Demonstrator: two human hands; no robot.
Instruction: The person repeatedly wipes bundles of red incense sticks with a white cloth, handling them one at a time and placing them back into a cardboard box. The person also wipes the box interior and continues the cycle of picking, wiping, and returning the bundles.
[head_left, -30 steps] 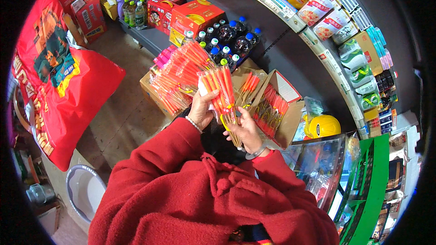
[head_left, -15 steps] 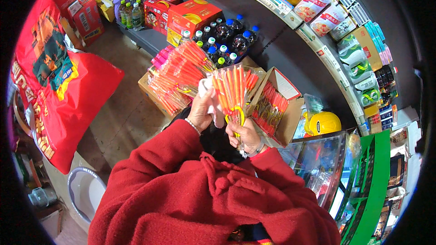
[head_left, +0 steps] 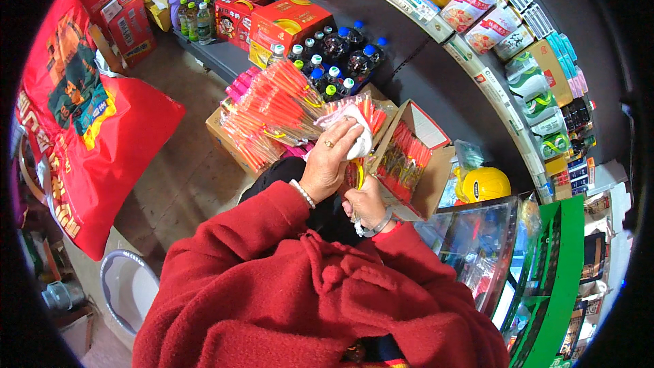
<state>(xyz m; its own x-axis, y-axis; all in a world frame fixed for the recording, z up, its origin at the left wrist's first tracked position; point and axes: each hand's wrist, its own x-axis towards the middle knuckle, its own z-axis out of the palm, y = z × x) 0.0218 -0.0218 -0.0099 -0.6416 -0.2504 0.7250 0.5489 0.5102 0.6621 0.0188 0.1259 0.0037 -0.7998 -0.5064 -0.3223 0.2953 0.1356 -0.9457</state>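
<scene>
My left hand (head_left: 328,163) presses a white cloth (head_left: 357,138) against a clear-wrapped bundle of orange sticks (head_left: 366,114), which stands upright in front of me. My right hand (head_left: 366,206) grips the lower end of that bundle from below. Both red sleeves (head_left: 286,252) rise from the lower edge. Just beyond my hands lies a heap of similar orange stick packs (head_left: 272,112) on a cardboard box. An open cardboard carton (head_left: 422,163) with more red and orange sticks stands to the right of my hands.
Dark capped bottles (head_left: 334,51) and red cartons (head_left: 289,24) stand behind the heap. A large red bag (head_left: 82,136) lies at left, a grey bucket (head_left: 126,286) at lower left. A yellow helmet (head_left: 482,184), a glass case (head_left: 477,245) and curved shelves of goods (head_left: 504,27) fill the right.
The bundle was held up and fanned a second ago. Now my left hand has come over its top with the white cloth, and the bundle sits lower and nearer the carton.
</scene>
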